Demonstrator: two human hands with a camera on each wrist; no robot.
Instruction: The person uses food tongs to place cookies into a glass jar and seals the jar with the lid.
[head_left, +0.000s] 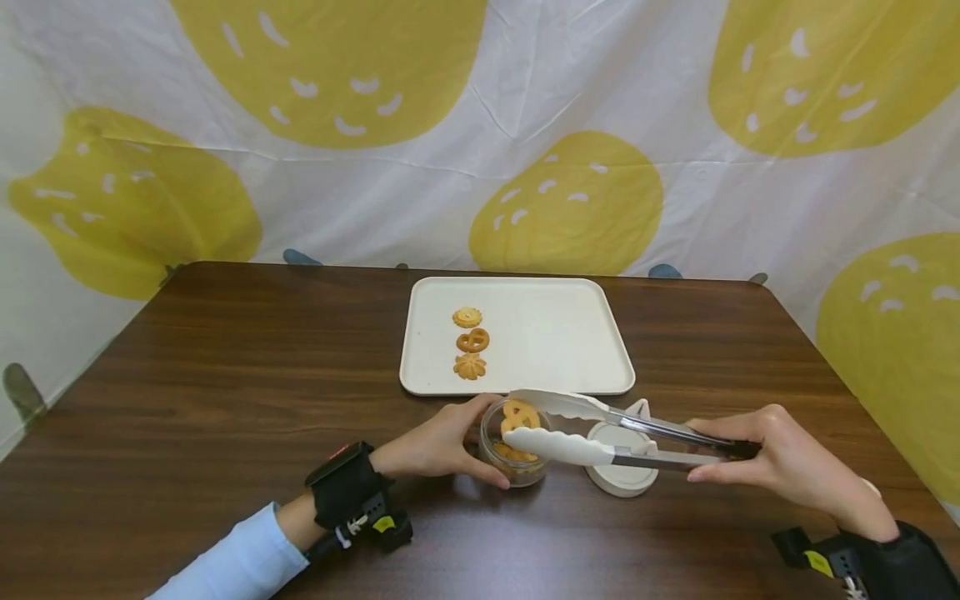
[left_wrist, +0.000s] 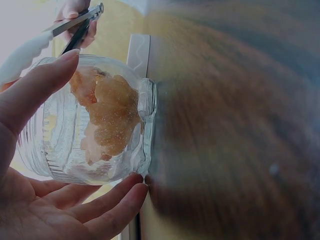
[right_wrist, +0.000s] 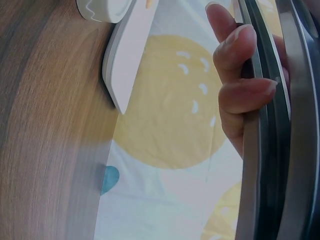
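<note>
My left hand (head_left: 438, 442) holds a clear glass jar (head_left: 531, 475) on the table, thumb on one side and fingers around the other. Inside the jar, several golden cookies (left_wrist: 112, 115) show through the glass in the left wrist view. My right hand (head_left: 787, 462) grips metal tongs (head_left: 660, 458) by their dark handle end; its curled fingers (right_wrist: 245, 95) show against the handle in the right wrist view. The tongs' white scalloped tips are spread at the jar's mouth, either side of a pretzel-shaped cookie (head_left: 519, 414).
Behind the jar lies a white tray (head_left: 555, 333). Along its left side sit a round cookie (head_left: 467, 317), a pretzel (head_left: 472, 340) and a flower-shaped cookie (head_left: 470, 367). A round white lid (head_left: 622, 481) lies right of the jar, under the tongs. A lemon-print cloth (head_left: 420, 192) hangs behind the table.
</note>
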